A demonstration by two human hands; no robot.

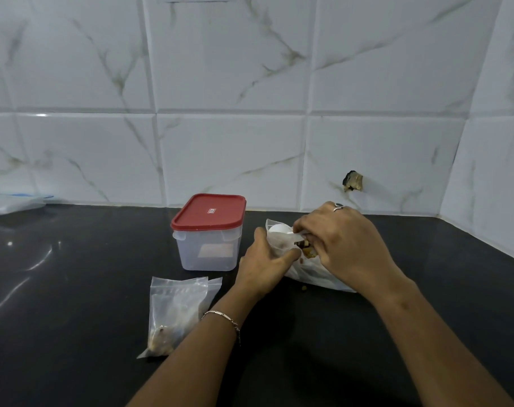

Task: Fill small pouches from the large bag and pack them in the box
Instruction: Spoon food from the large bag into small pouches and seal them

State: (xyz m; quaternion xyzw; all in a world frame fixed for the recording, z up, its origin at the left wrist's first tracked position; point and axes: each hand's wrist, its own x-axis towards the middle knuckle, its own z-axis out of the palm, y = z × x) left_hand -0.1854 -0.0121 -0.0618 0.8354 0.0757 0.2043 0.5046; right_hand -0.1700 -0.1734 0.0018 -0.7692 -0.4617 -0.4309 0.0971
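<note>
Step, as judged: scooping out of bag [314, 277], just right of box [209, 245]. Box shut under red lid [210, 211]; contents not discernible through cloudy wall.

Left hand [264, 261]: at bag's rim nearest box, thumb and fingers curled on the plastic, holding mouth apart.

Right hand [342, 245]: at bag's mouth, fingers clenched on white spoon [279, 229]; brown bits [304, 248] just under the knuckles.

Pouch [173, 315]: flat in front of box, partly filled. Second pouch [214, 284] poking out from beneath it.

Stray bit [304, 287] on counter [74, 289], right of box, in front of bag.

Next move, probably: lifting loaded spoon clear and across to a pouch in front of box. Calls for freeing left hand from bag to hold pouch mouth open. Lid to come off before any packing.

Hard to make out: spoon's handle and load, behind right fingers; bag's fill level, behind both hands; pouch seal, open or closed; whether second pouch holds anything. Crumpled plastic [12, 204] far left of box, cut off at frame edge; cannot tell what.
</note>
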